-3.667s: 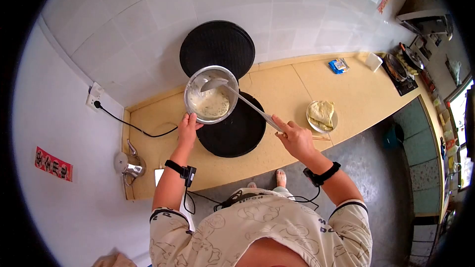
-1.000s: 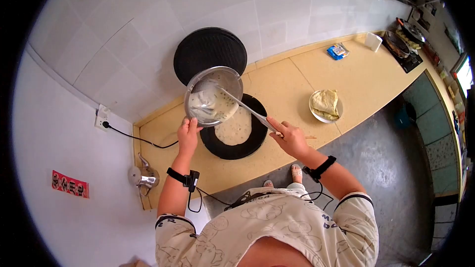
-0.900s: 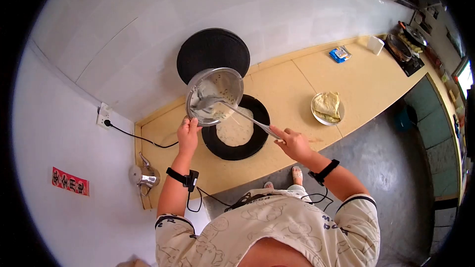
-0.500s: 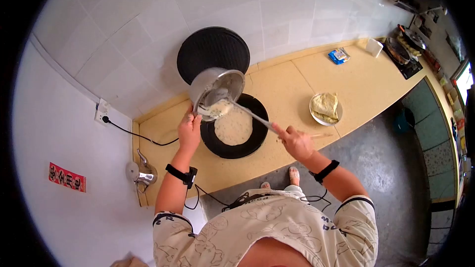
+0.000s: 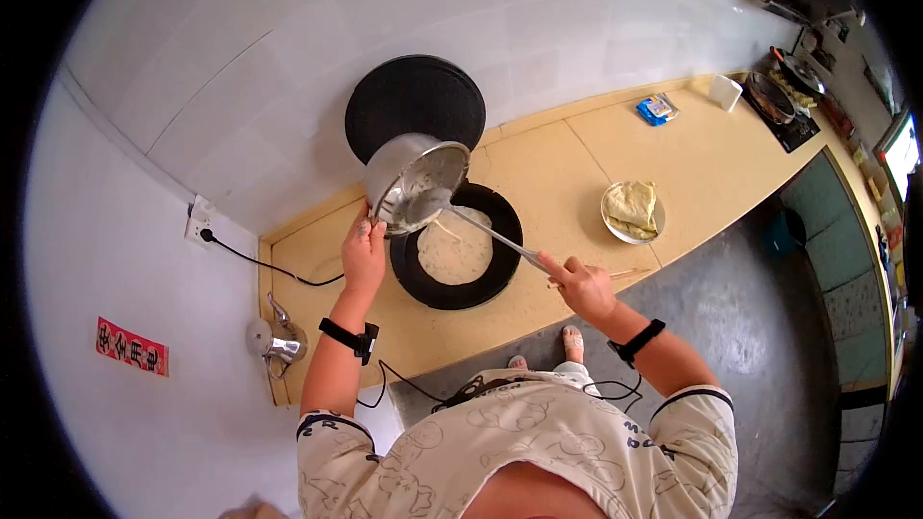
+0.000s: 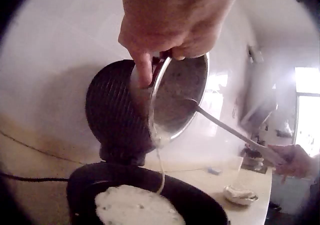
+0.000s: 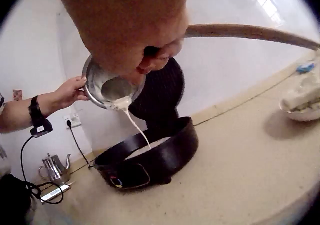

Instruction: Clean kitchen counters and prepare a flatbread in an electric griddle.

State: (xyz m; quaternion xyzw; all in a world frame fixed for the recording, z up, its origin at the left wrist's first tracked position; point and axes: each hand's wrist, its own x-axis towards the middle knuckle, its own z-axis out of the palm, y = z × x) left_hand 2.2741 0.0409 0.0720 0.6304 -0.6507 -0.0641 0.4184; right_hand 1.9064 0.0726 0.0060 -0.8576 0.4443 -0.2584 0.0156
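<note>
My left hand (image 5: 363, 255) grips the rim of a steel mixing bowl (image 5: 389, 171), thumb on the outside. The bowl is tipped over the black electric griddle (image 5: 505, 274), its mouth turned down toward the right. A thin stream of batter (image 6: 161, 170) falls from its lip onto a pale, green-flecked round of batter (image 5: 454, 255) on the lower plate. With my right hand (image 5: 584, 290) I hold the long handle of a ladle (image 5: 495, 238); its head lies at the bowl's mouth. The wooden handle end (image 7: 240, 31) sticks out behind that hand.
The griddle's ridged lid (image 5: 413, 101) stands raised against the wall. To the right is a bowl of folded flatbread (image 5: 632, 210), with a blue packet (image 5: 658, 110) farther back. A kettle (image 5: 279, 338) stands at the left; a black cord (image 5: 279, 267) runs to the wall socket.
Earlier the bowl was nearly level over a bare griddle plate. It has since tipped steeply, batter has spread on the plate, and less is left in the bowl. The ladle head moved to the lip.
</note>
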